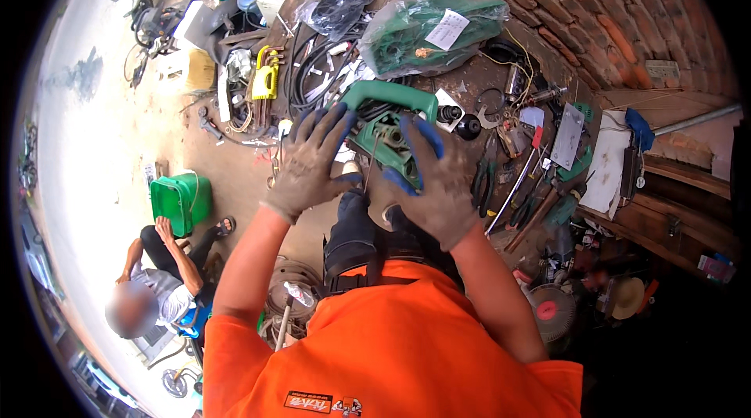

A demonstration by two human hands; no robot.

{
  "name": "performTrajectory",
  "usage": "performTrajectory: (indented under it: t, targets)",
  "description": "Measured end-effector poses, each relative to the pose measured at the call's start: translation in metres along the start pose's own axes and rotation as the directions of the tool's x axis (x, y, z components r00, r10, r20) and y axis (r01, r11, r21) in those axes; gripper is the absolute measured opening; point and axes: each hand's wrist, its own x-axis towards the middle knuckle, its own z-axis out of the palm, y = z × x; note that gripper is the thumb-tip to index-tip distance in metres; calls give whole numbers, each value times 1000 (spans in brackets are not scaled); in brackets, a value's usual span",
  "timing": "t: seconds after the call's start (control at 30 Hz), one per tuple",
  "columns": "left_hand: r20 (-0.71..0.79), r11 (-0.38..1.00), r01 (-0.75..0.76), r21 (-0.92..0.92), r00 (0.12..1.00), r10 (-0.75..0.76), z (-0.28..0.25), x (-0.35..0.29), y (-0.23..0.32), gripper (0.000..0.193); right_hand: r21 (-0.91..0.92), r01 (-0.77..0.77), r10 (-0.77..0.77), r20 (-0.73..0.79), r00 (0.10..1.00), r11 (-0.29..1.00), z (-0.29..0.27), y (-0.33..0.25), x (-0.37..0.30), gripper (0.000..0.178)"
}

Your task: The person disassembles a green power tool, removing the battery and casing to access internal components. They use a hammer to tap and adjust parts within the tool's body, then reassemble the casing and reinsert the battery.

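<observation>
A green power tool housing (389, 94) with a curved handle lies at the near edge of the workbench, its lower part showing hollows and ribs. A thin dark rod (371, 161) runs down across it. My left hand (303, 167), in a grey glove with blue fingertips, is open at the housing's left, fingers spread. My right hand (442, 183), gloved alike, is at its right side with thumb and fingers apart; nothing shows gripped in it. Whether either hand touches the housing cannot be made out. A black ribbed cord sleeve (449, 114) sits beyond the right fingers.
A bagged green machine (438, 30) and black cables (301, 73) lie farther back. Yellow hex keys (266, 77) are at left, pliers (485, 171) and a screwdriver (512, 191) at right. A seated person (168, 293) is beside a green bucket (181, 203); a brick wall (579, 11) rises behind.
</observation>
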Motion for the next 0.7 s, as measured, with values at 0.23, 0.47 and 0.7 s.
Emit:
performTrajectory:
  t: [0.23, 0.47, 0.7]
  targets:
    - [27, 992, -104, -68, 994, 106, 25, 43, -12, 95, -158, 174, -103, 377, 921, 972, -15, -43, 6, 43]
    - [26, 986, -93, -142, 995, 97, 37, 41, -18, 89, -143, 269, -156, 531, 833, 952, -34, -67, 21, 39]
    - [16, 978, -17, -207, 1000, 21, 41, 33, -15, 86, -495, 290, 166, 689, 706, 819, -47, -26, 28, 27]
